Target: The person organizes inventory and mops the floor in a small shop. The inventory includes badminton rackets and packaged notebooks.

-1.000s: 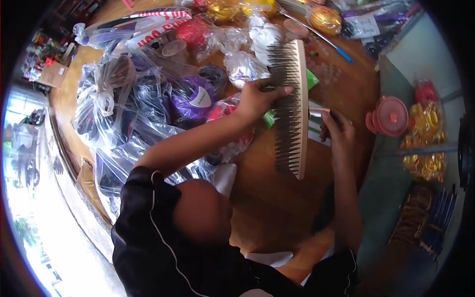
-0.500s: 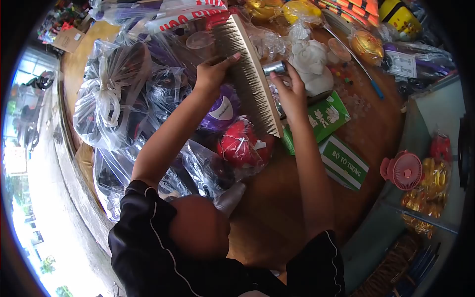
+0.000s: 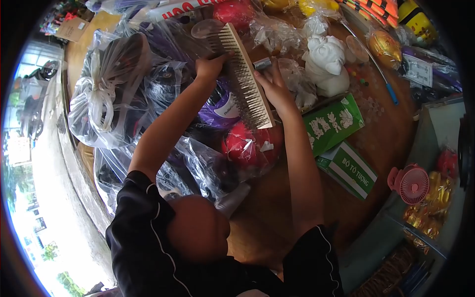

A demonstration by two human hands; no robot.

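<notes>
A long brush head (image 3: 261,106) with a pale, narrow block and rows of stiff dark bristles slants over the crowded table, bristles towards the left. My left hand (image 3: 210,68) is closed around its bristle side near the upper half. On the other side, my right hand (image 3: 276,91) grips the block beside a short silvery metal socket (image 3: 262,63); its fingertips are partly hidden. Just below the brush head lies a red ball-shaped item (image 3: 250,144) in clear plastic. A purple packaged item (image 3: 217,108) shows behind the bristles.
Bagged goods (image 3: 106,91) crowd the left. To the right stand a white figurine (image 3: 326,62), an open green box (image 3: 339,121) and a green-and-white box (image 3: 351,171). A thin rod with a blue handle (image 3: 391,93) lies beyond. A pink fan (image 3: 410,183) is at the far right.
The brush head has tilted and shifted slightly, its lower end now higher and further left. My right hand has moved a little down and left along it. The camera view has shifted slightly.
</notes>
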